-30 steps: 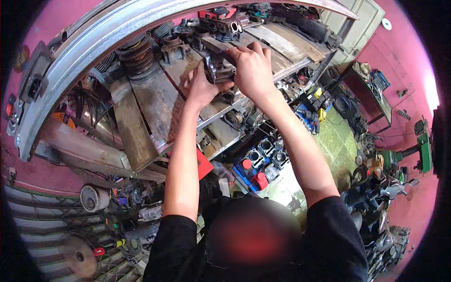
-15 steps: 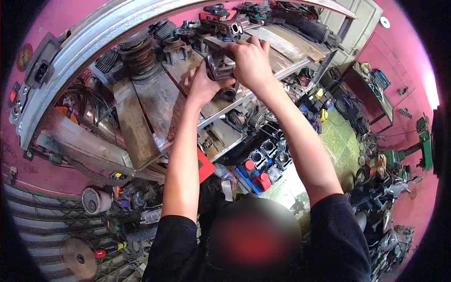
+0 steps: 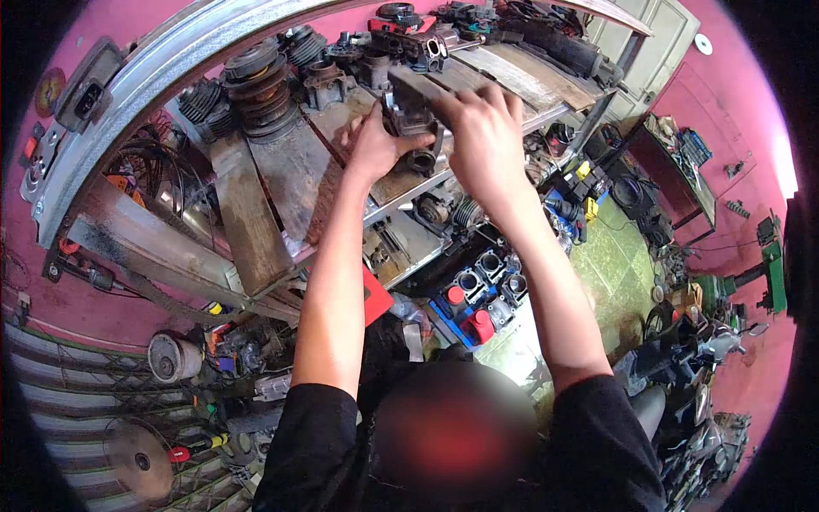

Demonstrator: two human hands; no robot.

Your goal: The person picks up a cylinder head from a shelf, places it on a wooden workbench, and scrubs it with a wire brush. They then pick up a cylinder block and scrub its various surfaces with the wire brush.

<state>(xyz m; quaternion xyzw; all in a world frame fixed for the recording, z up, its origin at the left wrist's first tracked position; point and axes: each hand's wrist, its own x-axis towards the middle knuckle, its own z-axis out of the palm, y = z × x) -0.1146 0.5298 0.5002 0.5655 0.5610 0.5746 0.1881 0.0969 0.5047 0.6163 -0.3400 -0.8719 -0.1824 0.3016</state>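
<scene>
My left hand is wrapped around the side of a grey metal engine part with a round opening at its lower end, steadying it at the shelf's front. Across the top of this part lies a dark, flat bar. The fingers of my right hand are closed on the bar's right end, blurred a little by motion. What the bar is made of does not show.
The plank shelf carries a stack of ribbed round parts and several other engine parts at the back. Below stands a blue tray with cylinder blocks and red pieces. A metal beam arches overhead.
My right hand has moved to the right and slightly nearer to me, and the dark bar has slid right with it. My left hand keeps its hold on the engine part.
</scene>
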